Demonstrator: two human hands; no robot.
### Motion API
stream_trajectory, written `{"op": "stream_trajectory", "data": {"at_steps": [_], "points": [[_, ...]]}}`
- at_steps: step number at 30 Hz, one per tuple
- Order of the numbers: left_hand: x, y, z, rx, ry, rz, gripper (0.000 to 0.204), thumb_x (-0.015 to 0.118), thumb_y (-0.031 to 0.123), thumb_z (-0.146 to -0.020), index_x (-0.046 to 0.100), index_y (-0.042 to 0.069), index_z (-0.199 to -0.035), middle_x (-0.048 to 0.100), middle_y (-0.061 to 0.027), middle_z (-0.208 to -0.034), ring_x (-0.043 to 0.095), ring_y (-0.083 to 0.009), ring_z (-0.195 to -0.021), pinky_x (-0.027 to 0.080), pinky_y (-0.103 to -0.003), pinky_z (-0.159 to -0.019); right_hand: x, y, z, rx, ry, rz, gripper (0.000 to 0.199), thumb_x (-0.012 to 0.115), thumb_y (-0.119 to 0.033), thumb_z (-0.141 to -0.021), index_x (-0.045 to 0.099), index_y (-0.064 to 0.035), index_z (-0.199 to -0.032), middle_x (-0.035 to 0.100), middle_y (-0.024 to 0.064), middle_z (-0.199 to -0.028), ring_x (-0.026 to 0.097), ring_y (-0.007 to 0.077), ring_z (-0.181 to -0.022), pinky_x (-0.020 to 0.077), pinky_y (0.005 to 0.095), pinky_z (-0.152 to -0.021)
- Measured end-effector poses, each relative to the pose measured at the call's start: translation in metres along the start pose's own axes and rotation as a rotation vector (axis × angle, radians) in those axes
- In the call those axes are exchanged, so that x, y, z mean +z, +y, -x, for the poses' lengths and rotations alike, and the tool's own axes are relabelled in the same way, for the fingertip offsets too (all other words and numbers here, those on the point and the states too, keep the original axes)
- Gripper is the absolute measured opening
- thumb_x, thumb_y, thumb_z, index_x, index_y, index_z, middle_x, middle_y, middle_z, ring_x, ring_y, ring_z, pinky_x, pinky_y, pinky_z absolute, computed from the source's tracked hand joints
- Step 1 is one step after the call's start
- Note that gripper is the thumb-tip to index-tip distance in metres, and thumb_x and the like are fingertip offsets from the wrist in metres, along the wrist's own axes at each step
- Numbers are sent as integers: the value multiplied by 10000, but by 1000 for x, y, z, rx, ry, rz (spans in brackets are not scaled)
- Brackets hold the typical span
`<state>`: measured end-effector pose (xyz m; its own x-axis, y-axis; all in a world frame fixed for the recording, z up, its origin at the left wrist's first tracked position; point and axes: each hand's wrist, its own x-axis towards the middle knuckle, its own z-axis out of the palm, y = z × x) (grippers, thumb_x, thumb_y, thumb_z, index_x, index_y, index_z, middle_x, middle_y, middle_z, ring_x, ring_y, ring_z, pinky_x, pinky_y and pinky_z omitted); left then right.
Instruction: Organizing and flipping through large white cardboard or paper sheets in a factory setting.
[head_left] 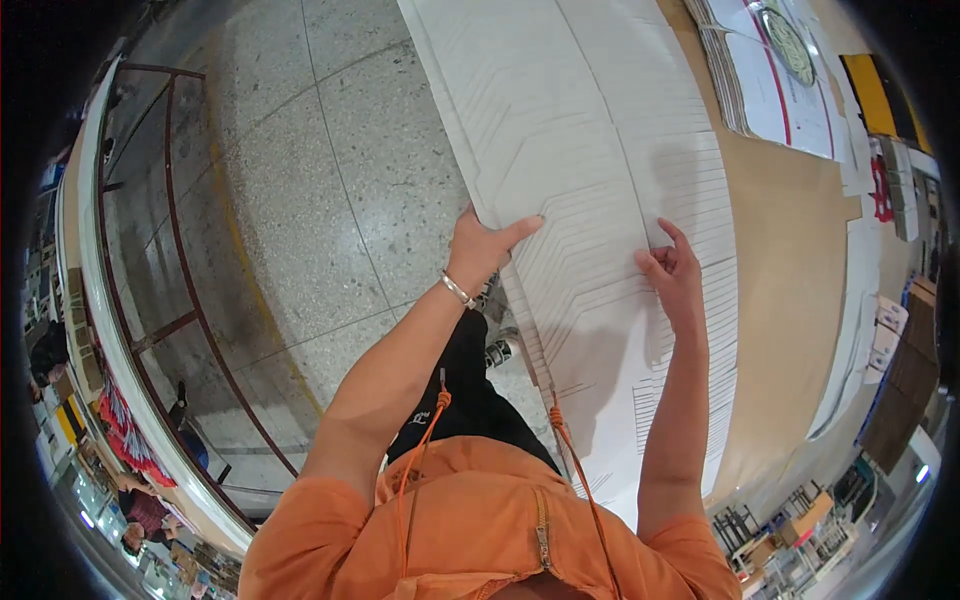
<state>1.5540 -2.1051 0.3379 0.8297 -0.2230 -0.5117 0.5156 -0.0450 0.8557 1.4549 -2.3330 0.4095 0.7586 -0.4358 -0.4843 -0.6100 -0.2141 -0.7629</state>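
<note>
A long row of overlapping white cardboard sheets [590,130] lies in front of me, their stepped edges fanned like shingles. A dark lengthwise line runs down the row. At its left edge my left hand [485,245] is closed on the sheets, thumb stretched across the top and the other fingers hidden at or beneath the edge. Over the right half, beside the dark line, is my right hand [677,275]. Its thumb and index finger are bent and apart, with nothing visible between them. Whether its fingertips touch the sheets I cannot tell.
The sheets rest on a brown tabletop [785,290]. A stack of printed white sheets [770,90] with an oval roll of tape [788,48] lies at the far right. To the left are a speckled floor [340,150] and a table with a rusty metal frame [185,240]. People are farther off.
</note>
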Motion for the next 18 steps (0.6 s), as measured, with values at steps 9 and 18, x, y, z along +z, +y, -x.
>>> {"op": "stream_trajectory", "data": {"at_steps": [9,18], "points": [[1,4,4,56,-51,64,506,768,157,-640,528,-62,-1028,617,-112,-963,586,-159,-848,463,-276,-758,-1,8,7,2,27,-40,555,640,-66,-759,404,-22,-1259,523,-12,-661,456,59,-595,390,190,-560],[3,-6,9,35,65,52,556,790,204,-610,532,-81,-1012,617,-134,-957,590,-169,-852,462,-275,-764,-3,8,13,19,11,-39,590,645,-61,-753,382,-40,-1282,512,-24,-666,457,54,-612,390,188,-589]]}}
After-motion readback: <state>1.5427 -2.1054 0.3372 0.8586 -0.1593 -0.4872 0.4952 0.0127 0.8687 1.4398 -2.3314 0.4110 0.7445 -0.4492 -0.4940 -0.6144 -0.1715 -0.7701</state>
